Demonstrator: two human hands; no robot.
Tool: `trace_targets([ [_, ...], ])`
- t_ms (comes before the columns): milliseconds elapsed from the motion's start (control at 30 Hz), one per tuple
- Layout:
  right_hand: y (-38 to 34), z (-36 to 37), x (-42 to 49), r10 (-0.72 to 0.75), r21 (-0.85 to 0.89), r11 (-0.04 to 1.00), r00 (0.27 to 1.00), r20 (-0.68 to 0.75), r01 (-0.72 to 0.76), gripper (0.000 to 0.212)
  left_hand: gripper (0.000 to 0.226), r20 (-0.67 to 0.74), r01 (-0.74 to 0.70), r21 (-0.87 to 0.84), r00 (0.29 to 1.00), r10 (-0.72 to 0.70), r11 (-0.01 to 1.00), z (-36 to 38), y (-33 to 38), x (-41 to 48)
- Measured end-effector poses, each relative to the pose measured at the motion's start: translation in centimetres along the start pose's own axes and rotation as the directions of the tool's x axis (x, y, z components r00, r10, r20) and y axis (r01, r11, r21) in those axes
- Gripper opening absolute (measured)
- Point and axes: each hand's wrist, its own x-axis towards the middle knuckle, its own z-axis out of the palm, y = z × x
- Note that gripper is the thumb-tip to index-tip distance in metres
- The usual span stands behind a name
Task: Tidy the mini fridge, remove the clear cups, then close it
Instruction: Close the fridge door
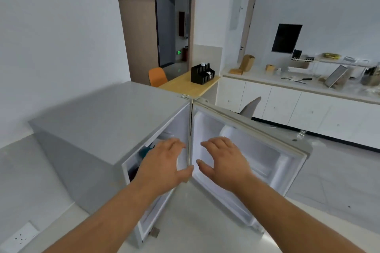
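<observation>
A grey mini fridge [98,121] stands on the floor below me, seen from above. Its door [242,150] is swung wide to the right, showing a white inner lining with door shelves. My left hand [164,162] hovers in front of the fridge opening, fingers spread, holding nothing. My right hand [224,160] hovers in front of the door's inner side, also spread and empty. Behind the left hand a teal item [145,151] and a dark shape show inside the fridge. No clear cups can be made out; most of the interior is hidden.
A wooden table [191,86] with a black organiser [202,74] and an orange chair [157,77] stand behind the fridge. A white counter [298,88] with kitchen items runs along the right wall. A grey chair back [249,107] sits beyond the door. A wall socket [20,237] is at lower left.
</observation>
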Motion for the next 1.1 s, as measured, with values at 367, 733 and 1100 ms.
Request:
trace_targets([
  [367, 9.7, -9.6, 7.1, 0.076, -0.172, 0.981, 0.994, -0.072, -0.088, 0.084, 0.078, -0.068, 0.129, 0.292, 0.991, -0.114, 0.948, -8.1, -4.7, 9.2],
  [733, 15.1, -4.8, 4.7, 0.223, -0.157, 0.967, 0.964, 0.143, -0.201, 0.052, 0.025, -0.063, 0.192, 0.115, 0.981, -0.186, 0.975, -5.7, -9.8, 7.7],
  [1100, 12.3, -5.1, 3.4, 0.24, -0.091, 0.967, 0.971, -0.002, -0.239, 0.019, 0.034, -0.074, 0.198, 0.089, 0.979, -0.192, 0.976, -5.4, -10.1, 7.6],
])
